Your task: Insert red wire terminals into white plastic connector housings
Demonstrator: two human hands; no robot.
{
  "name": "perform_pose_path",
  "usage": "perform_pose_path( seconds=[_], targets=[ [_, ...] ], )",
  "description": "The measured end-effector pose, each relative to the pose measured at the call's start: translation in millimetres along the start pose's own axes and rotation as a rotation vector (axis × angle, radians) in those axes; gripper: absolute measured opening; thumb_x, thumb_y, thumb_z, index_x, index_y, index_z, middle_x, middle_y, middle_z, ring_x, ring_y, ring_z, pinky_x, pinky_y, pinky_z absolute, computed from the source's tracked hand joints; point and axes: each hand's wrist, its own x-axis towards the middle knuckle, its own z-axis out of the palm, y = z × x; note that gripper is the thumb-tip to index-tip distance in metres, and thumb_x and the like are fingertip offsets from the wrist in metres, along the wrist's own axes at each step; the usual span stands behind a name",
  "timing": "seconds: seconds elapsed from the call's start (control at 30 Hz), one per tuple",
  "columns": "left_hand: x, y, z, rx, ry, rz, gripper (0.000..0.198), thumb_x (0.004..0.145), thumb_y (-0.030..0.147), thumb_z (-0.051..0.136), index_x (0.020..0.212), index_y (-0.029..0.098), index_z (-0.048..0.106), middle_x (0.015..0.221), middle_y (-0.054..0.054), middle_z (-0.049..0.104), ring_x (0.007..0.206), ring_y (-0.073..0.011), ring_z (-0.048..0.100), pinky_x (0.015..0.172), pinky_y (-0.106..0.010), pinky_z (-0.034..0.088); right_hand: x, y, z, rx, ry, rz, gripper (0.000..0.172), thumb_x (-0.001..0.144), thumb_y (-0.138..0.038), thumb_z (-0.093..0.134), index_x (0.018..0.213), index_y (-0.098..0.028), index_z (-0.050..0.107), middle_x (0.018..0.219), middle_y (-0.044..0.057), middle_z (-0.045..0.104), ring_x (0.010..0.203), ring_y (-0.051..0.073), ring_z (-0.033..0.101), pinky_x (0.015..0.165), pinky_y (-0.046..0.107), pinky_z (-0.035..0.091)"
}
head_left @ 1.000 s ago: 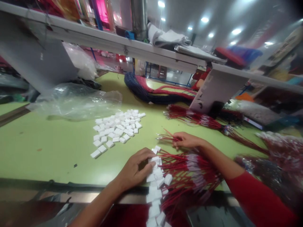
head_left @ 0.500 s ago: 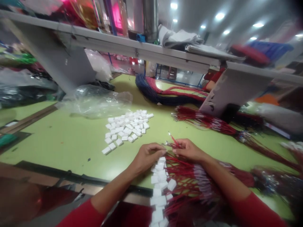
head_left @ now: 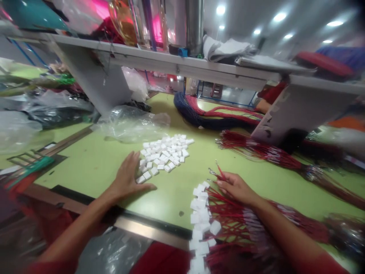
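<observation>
My left hand [head_left: 129, 179] rests at the left edge of a pile of small white plastic connector housings [head_left: 164, 154], its thumb and fingers spread apart. Between the closed fingers of my right hand [head_left: 234, 186] are several red wires [head_left: 221, 173] whose bare metal terminals point up and left. Just below that hand, a column of white housings [head_left: 199, 217] with red wires [head_left: 225, 213] running out to the right reaches down past the table edge. One housing [head_left: 215, 227] sits a little out of line with the others.
Crumpled clear plastic bags [head_left: 131, 123] lie behind the pile. A blue and red wire coil [head_left: 188, 110] rests under the shelf [head_left: 171, 62]. Bundled red wires [head_left: 256, 148] stretch along the right. A green-handled tool [head_left: 40, 165] lies at the far left.
My left hand has moved left, away from the wire ends beside my right hand, to the loose pile, and its fingers have opened. My right hand still holds red wires. The view has shifted slightly.
</observation>
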Motion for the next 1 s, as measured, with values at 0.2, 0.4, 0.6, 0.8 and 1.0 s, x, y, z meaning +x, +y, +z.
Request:
perform_pose_path(
  seconds=[0.2,0.4,0.6,0.8,1.0],
  targets=[
    [33.0,-23.0,10.8,-0.020,-0.219,0.173,0.132,0.057,0.071,0.077,0.158,0.020,0.008,0.161,-0.025,0.019,0.146,-0.0497,0.018,0.113,-0.064,0.023,-4.1,-2.0,1.4,0.016,-0.069,0.008,0.039,0.086,-0.054,0.066,0.088,-0.016,0.056,0.055,-0.008,0.046,0.042,0.005,0.029,0.042,0.021,0.015],
    [43.8,43.8,45.9,0.026,-0.269,0.156,0.105,0.074,0.069,0.067,0.156,0.020,0.023,0.161,-0.023,0.021,0.147,-0.0466,0.016,0.113,-0.064,0.021,-5.3,-0.1,0.5,-0.009,-0.064,0.000,0.038,0.086,-0.053,0.065,0.086,-0.016,0.056,0.059,-0.006,0.052,0.041,0.004,0.035,0.042,0.020,0.021],
    [40.3,83.5,51.7,-0.044,-0.114,0.435,0.040,0.090,0.035,0.064,0.129,0.027,0.061,0.165,-0.011,0.012,0.149,-0.0419,0.011,0.114,-0.062,0.023,-4.0,0.7,1.9,0.008,-0.016,0.020,0.039,0.083,-0.053,0.068,0.082,-0.016,0.056,0.058,-0.006,0.053,0.042,0.004,0.037,0.042,0.019,0.023],
    [41.5,99.0,49.8,-0.099,-0.078,0.505,0.013,0.092,0.021,0.059,0.094,0.021,0.072,0.145,-0.012,0.047,0.141,-0.0367,0.032,0.110,-0.059,0.033,-2.9,-1.0,3.4,0.071,0.066,0.027,0.040,0.076,-0.051,0.074,0.086,-0.015,0.062,0.057,-0.006,0.057,0.044,0.005,0.039,0.044,0.020,0.025],
    [30.6,126.8,50.4,-0.557,-0.136,0.285,0.015,0.091,0.030,0.061,0.103,0.022,0.067,0.114,-0.010,0.068,0.099,-0.0241,0.063,0.084,-0.042,0.052,-4.1,-5.0,4.2,0.113,0.100,0.004,0.037,0.067,-0.042,0.082,0.085,-0.014,0.067,0.068,-0.002,0.064,0.059,0.010,0.053,0.058,0.022,0.039]
  ],
)
